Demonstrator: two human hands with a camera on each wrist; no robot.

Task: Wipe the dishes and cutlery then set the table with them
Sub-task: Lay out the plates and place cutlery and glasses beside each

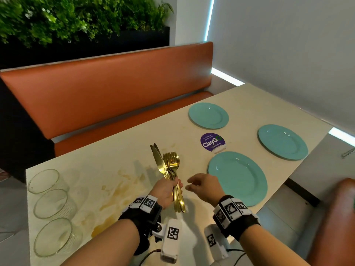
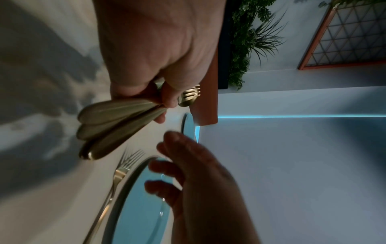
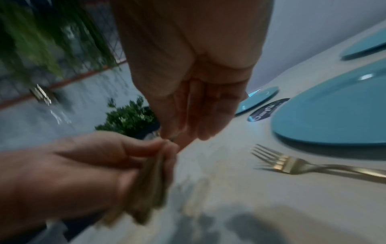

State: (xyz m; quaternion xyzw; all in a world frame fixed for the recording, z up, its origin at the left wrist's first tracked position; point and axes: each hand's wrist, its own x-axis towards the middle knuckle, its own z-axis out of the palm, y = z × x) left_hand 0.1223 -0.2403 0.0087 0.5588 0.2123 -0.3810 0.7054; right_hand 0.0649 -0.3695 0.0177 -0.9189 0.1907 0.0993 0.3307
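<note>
3 plates (image 1: 237, 177) right on table (image 1: 119, 164), 3 glasses (image 1: 50, 204) left, fork (image 3: 292, 166) beside nearest plate

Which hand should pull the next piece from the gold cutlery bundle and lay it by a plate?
Right. The right hand is free, fingers beside the cutlery bundle and nearest the teal plates. The left hand is gripping the bundle's handles.

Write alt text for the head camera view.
A person's left hand grips a bundle of gold cutlery above a stained cream table while the open right hand reaches toward it. Three teal plates sit to the right, three clear glasses to the left.
</note>
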